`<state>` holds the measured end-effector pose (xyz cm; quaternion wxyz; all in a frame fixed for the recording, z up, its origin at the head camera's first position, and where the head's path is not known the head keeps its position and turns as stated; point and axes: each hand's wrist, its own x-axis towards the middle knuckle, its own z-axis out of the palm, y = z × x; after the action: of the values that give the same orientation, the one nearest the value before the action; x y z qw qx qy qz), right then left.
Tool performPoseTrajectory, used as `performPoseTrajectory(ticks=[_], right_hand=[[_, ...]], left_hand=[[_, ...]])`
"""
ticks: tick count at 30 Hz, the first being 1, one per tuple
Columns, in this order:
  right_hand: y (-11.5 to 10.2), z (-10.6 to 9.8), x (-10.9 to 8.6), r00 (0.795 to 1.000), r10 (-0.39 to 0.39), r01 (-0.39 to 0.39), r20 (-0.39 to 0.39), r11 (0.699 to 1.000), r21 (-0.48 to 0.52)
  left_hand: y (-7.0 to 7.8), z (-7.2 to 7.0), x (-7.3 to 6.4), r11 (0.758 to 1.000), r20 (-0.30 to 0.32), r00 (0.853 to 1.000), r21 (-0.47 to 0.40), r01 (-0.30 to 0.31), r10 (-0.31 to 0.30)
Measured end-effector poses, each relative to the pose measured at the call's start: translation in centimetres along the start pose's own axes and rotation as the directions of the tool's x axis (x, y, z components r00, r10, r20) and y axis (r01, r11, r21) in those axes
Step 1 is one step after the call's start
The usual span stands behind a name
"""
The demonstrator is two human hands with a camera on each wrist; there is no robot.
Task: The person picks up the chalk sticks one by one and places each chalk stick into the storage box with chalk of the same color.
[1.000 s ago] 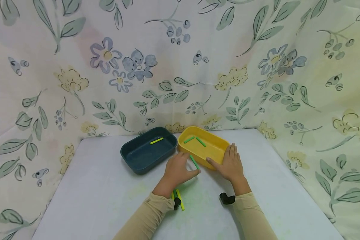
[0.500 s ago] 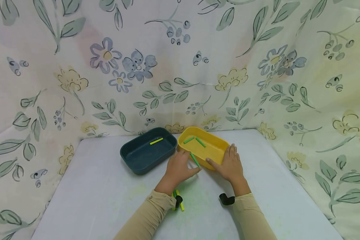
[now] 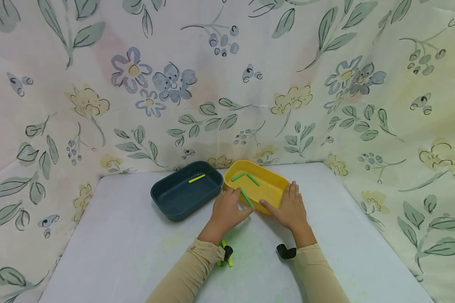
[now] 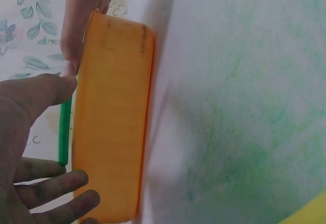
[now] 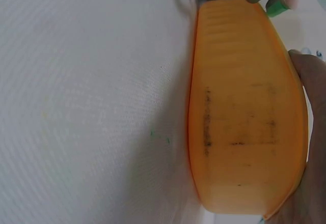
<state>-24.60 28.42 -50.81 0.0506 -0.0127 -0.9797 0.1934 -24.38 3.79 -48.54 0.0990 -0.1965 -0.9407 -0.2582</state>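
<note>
My left hand (image 3: 227,209) pinches a stick of green chalk (image 3: 246,198) lengthwise between thumb and finger, at the near rim of the yellow tray (image 3: 277,181). In the left wrist view the green chalk (image 4: 64,132) spans from the thumb to the fingers beside the tray's orange-looking wall (image 4: 112,117). Around the tray's right near corner rests my right hand (image 3: 293,210), thumb along the front rim, fingers fairly straight along the right end. Two green chalk sticks (image 3: 252,179) lie inside this tray.
A dark blue tray (image 3: 170,210) with one yellow chalk stick (image 3: 196,179) adjoins on the left. More yellow and green chalks (image 3: 220,264) lie partly hidden under the left wrist. Black devices (image 3: 286,251) sit at both wrists. A floral cloth (image 3: 212,126) hangs behind the white table (image 3: 117,235).
My left hand has moved slightly forward with the green chalk, bringing it over the yellow tray's near rim. The right hand stays at the tray's corner.
</note>
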Motion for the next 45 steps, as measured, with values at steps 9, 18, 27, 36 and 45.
performPoseTrajectory(ticks=[9,18,27,36,45], right_hand=[[0.0,0.1,0.0,1.000,-0.003,0.003,-0.004,1.000,-0.005],[-0.1,0.0,0.0,1.000,-0.004,0.004,-0.007,1.000,-0.019],[-0.2,0.1,0.0,1.000,0.008,-0.008,-0.008,1.000,-0.008],[-0.1,0.0,0.0,1.000,0.005,-0.006,-0.009,1.000,-0.022],[0.0,0.1,0.1,1.000,0.007,-0.007,0.003,1.000,-0.008]], left_hand=[[0.0,0.4,0.4,1.000,0.000,1.000,0.017,-0.002,0.002],[0.0,0.6,0.6,1.000,-0.023,1.000,0.002,0.003,-0.003],[0.0,0.4,0.5,1.000,-0.046,0.999,-0.013,0.020,-0.020],[-0.3,0.3,0.1,1.000,-0.056,0.998,-0.017,0.006,-0.007],[-1.0,-0.2,-0.8,0.997,-0.046,0.999,-0.070,-0.020,0.016]])
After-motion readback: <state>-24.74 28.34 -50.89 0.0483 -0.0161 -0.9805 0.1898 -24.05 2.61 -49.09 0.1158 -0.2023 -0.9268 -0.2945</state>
